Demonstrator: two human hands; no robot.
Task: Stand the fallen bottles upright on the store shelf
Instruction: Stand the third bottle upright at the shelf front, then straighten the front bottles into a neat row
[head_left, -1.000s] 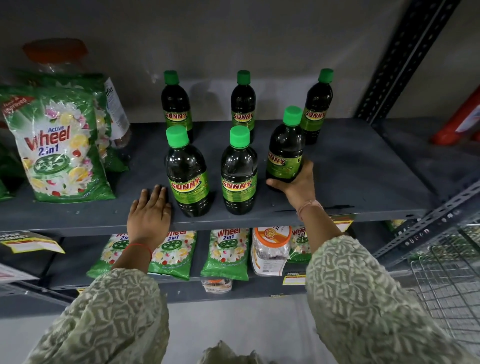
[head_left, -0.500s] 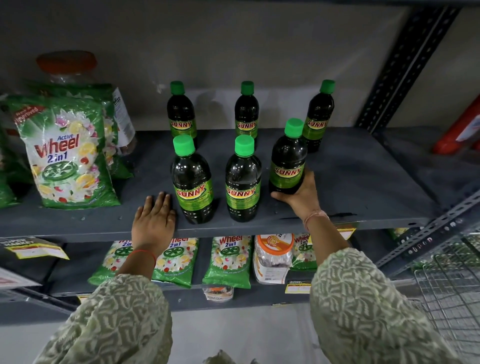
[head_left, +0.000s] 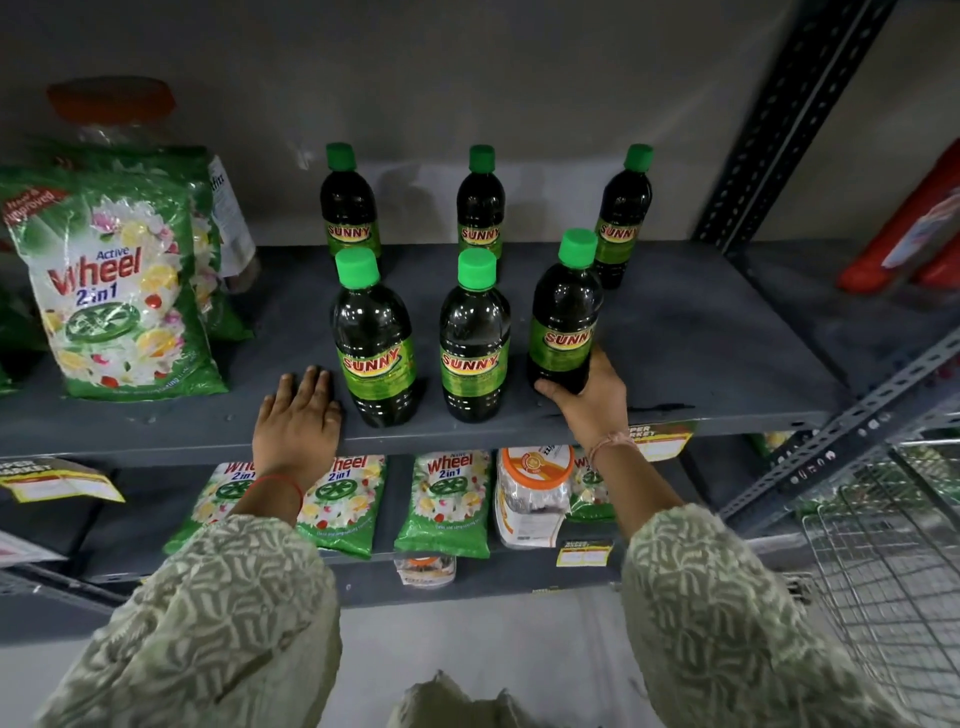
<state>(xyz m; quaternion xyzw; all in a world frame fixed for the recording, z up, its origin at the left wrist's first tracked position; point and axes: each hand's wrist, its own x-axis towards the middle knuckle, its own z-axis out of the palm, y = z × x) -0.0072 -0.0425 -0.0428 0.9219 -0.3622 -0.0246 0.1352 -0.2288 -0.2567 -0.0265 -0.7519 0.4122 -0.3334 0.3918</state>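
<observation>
Right hand steadies the last front bottle; all six stand upright

Head view: the right hand cups the base of the front right bottle, thumb at its 7 o'clock and fingers wrapped behind, probably to seat it level with the two bottles at its 9 o'clock. It leans a little toward 1 o'clock. Three more bottles stand at 12 o'clock by the wall. The left hand lies flat, fingers together, on the shelf edge, seemingly as a brace, holding nothing. Detergent bags sit well apart at 9 o'clock

Head view; faces forward-down, close on shelf
</observation>
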